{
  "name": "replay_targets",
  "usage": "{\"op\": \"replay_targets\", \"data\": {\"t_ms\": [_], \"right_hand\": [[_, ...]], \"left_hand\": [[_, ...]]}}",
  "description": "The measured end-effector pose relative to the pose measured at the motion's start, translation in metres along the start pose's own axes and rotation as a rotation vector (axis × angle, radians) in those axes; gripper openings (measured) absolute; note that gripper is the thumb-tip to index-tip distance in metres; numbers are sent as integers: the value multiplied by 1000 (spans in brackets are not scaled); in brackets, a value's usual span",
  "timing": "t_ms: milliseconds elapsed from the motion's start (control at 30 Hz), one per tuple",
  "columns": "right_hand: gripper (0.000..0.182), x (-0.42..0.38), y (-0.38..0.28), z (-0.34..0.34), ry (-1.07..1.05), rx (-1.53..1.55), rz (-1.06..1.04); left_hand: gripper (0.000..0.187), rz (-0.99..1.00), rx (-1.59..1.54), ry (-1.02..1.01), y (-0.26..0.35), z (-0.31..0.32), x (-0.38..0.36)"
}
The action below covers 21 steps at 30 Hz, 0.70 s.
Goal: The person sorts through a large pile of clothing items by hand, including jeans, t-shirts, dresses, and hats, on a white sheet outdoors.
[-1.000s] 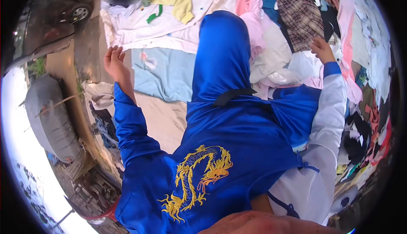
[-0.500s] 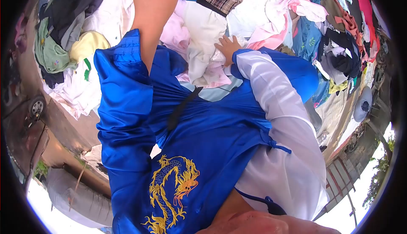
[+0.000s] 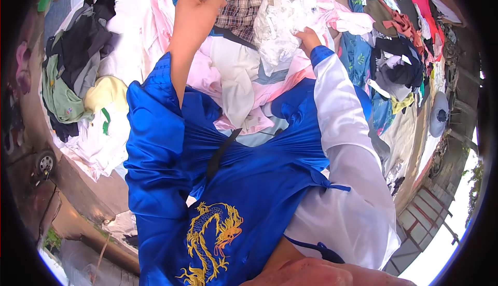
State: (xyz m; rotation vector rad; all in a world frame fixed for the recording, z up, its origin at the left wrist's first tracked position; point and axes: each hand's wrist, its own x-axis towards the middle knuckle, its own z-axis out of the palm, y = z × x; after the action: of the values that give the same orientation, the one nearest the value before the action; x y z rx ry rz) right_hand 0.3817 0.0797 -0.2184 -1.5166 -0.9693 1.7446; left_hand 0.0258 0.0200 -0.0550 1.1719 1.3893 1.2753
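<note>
My right hand (image 3: 308,38) grips the right edge of a crumpled clear plastic bag (image 3: 282,24) with whitish contents, held over the clothes. To its left, my left hand (image 3: 203,0) is raised beside a brown plaid garment (image 3: 241,6), its fingers curled in and nothing visible in them. A cream cloth (image 3: 236,73) and a pink garment (image 3: 205,73) lie in front of my lap. I wear a blue and white satin top with a gold dragon.
Dark clothes (image 3: 83,32), a green garment (image 3: 65,91) and a yellow cloth (image 3: 106,95) lie at the left. Blue patterned fabric (image 3: 355,52), a dark bundle (image 3: 397,60) and a grey hat (image 3: 439,114) are at the right. A vehicle wheel (image 3: 45,163) shows at far left.
The plastic bag has come into full view in my right hand, which has moved up and right. My left hand, earlier beyond the top edge, is now in view. The camera view has shifted.
</note>
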Motion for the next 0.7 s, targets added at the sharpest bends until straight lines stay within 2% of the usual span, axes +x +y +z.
{"op": "replay_targets", "data": {"t_ms": [33,133,200,233,367,467,500,600,633,700], "right_hand": [[36,-16,-16,10,-6,113,11],[38,-28,-23,21,-154,189,-161],[33,-36,-24,29,-122,109,-244],[32,-46,-34,40,-113,21,-268],[30,-110,-72,72,-83,-99,-345],[30,-111,-77,65,-75,-299,-470],[30,-113,-82,65,-62,-372,-497],[29,-120,-89,67,-16,-543,-580],[29,-121,-90,69,-3,-590,-606],[29,-125,-95,74,5,-648,-605]], "left_hand": [[35,1,83,-51,-4,4,0],[50,-17,162,-188,-14,17,-7],[64,-12,218,-181,-19,28,-18],[79,-23,313,-204,-10,31,-24],[92,-59,103,-331,-4,36,-36],[93,-15,72,-234,-3,39,-39],[82,39,94,-138,2,41,-39],[64,340,197,89,7,38,-32],[41,490,247,198,12,39,-33],[31,706,381,166,26,35,-36]]}}
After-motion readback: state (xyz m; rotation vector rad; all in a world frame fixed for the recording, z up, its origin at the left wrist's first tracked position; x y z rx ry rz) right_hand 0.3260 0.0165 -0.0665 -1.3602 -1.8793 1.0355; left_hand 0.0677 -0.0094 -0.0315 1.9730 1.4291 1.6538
